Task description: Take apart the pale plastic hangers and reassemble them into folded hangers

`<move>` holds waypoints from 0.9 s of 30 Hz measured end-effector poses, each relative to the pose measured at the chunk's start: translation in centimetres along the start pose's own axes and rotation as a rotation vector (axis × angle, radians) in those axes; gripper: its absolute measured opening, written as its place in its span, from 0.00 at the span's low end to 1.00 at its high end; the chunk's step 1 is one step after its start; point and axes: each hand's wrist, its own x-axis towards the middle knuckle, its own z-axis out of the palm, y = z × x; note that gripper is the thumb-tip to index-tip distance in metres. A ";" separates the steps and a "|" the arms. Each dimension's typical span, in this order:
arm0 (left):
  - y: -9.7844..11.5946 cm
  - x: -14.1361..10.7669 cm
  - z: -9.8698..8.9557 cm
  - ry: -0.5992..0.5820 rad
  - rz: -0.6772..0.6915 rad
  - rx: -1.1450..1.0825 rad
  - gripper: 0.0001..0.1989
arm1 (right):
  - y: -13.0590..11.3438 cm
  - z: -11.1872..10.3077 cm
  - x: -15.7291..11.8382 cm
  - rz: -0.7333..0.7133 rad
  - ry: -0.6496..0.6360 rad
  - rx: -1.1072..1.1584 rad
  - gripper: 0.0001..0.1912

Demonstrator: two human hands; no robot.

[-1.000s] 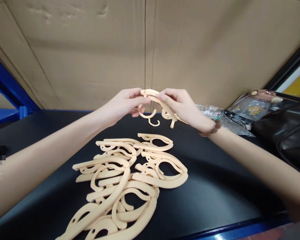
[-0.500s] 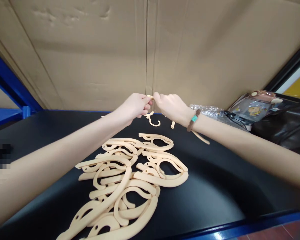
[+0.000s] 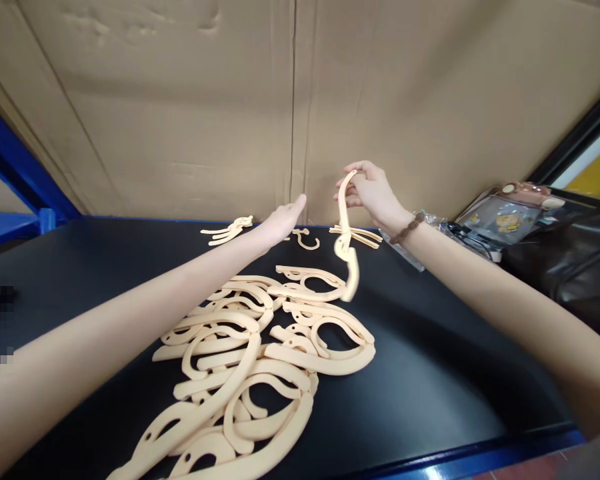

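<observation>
My right hand (image 3: 367, 190) is raised at the back right, pinching the upper end of a cream folding hanger piece (image 3: 351, 270). The piece hangs down in two jointed arms, its lower arm blurred. My left hand (image 3: 283, 219) is stretched towards the back middle; one digit points up and the others are mostly hidden. Just right of it a small cream hanger hook (image 3: 309, 244) lies on the black table. A large heap of folded cream hangers (image 3: 245, 380) covers the table below both hands.
Several thin cream pieces (image 3: 230, 230) lie at the back left, and more slim strips (image 3: 367, 238) behind the held piece. Clear plastic wrap (image 3: 405, 250), a clear bag (image 3: 510, 213) and a black bag (image 3: 555, 267) are at the right. Cardboard (image 3: 180, 120) stands behind the black table (image 3: 430, 373).
My hands were together at the back middle and have parted. My right hand has moved up and right with the hanger piece, which now hangs in view. My left hand has let go.
</observation>
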 end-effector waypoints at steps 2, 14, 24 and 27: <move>0.6 -1.1 0.0 -0.186 -0.034 -0.288 0.38 | 0.9 -0.3 0.2 -0.065 0.081 0.005 0.11; 1.9 -3.5 -2.4 -0.367 -0.181 -0.478 0.11 | -0.9 -0.7 -5.8 -0.966 -0.399 -1.140 0.14; 1.8 -2.7 -1.8 0.006 -0.128 -0.076 0.11 | -1.1 2.3 -5.4 -0.436 -0.399 -0.799 0.17; 0.7 -2.4 -1.5 0.052 -0.138 -0.020 0.11 | -0.7 3.6 -5.1 -0.339 -0.424 -0.738 0.16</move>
